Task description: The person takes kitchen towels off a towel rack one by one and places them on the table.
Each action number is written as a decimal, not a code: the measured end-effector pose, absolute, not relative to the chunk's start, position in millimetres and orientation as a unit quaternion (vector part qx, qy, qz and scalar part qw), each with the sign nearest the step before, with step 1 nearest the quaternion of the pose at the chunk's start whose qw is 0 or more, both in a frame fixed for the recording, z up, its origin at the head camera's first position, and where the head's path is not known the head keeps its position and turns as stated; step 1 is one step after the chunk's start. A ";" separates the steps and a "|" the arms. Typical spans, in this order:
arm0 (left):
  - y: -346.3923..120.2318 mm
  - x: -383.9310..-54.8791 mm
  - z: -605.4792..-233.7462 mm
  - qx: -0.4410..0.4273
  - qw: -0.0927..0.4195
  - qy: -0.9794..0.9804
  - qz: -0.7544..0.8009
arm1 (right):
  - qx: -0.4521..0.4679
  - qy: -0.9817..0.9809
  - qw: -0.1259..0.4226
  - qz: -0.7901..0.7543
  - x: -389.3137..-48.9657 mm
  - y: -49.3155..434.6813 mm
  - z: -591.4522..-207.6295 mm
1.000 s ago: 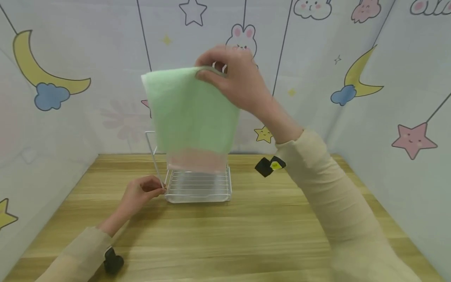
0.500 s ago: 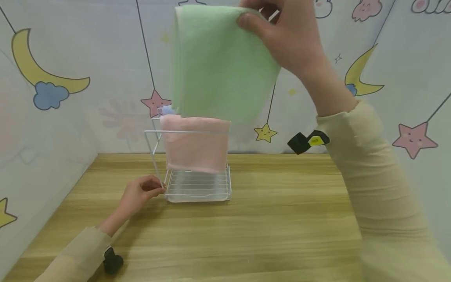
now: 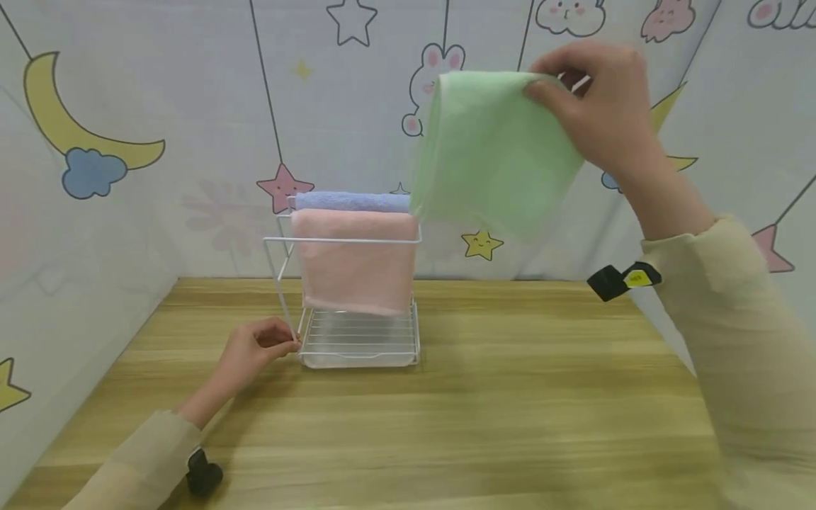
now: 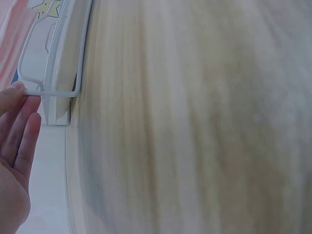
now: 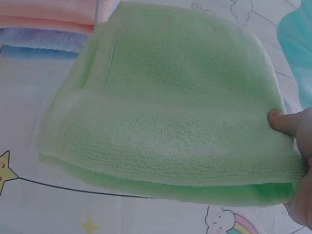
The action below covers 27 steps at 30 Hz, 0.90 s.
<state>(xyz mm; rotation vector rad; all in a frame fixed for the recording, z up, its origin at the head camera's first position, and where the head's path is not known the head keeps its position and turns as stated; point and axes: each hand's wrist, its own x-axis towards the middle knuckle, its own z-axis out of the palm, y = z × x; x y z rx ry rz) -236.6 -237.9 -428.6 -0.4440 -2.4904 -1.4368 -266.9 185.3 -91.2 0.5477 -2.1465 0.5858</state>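
High at the right of the head view, my right hand (image 3: 602, 117) pinches the top edge of a folded green towel (image 3: 494, 145), which hangs down in the air, apart from the rack. The right wrist view shows the thumb on one side of the green towel (image 5: 185, 112). My left hand (image 3: 258, 347) pinches the lower left side wire of a white wire rack (image 3: 344, 241); the left wrist view shows thumb and fingertips on that wire. Over the rack's bars hang a pink towel (image 3: 357, 265) and, behind it, a blue towel (image 3: 350, 202). The rack's front bar is bare.
The rack has a shelf (image 3: 360, 340) of wires above a pale tray at its base. It stands on a wood-grain table (image 3: 446, 425). A white cartoon-print backdrop (image 3: 210, 142) encloses the back and both sides.
My right hand has lifted the green towel up off the rack area, then carried it right and somewhat lower. The pink and blue towels have come into view. My left hand stays put.
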 end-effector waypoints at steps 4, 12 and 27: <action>-236.3 -236.8 -429.0 -0.156 0.119 -0.848 -0.492 | 0.187 -0.869 0.385 0.248 -274.4 204.0 -111.5; -235.5 -238.1 -429.0 -0.156 0.114 -0.848 -0.494 | 0.207 -0.885 0.339 0.244 -295.9 223.6 -167.3; -234.4 -236.7 -427.4 -0.148 0.112 -0.850 -0.492 | 0.201 -0.944 0.130 0.226 -317.3 228.1 -239.4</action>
